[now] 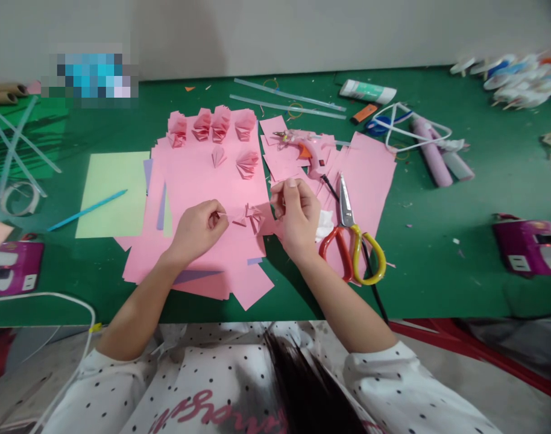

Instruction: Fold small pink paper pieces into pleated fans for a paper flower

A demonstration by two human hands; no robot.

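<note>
My left hand [202, 228] is closed in a pinch over the pink paper sheets [203, 187], with something thin and pale at its fingertips that I cannot make out. Between my hands lie small folded pink pieces [254, 217]. My right hand [296, 211] has its fingers curled together beside them, and what it holds, if anything, is hidden. Several pleated pink paper pieces [220, 125] stand near the top of the sheets. Right of my right hand are scissors [345, 205] with one red and one yellow handle. Behind it lies a pink glue gun [309, 150].
On the green table [438, 241] are a pale green sheet [110, 199] with a blue pencil [88, 210], a tape roll [20, 199], clear glue sticks [287, 105], a white tube [368, 91] and purple devices [526, 244] at both sides. A black cord runs beside the scissors.
</note>
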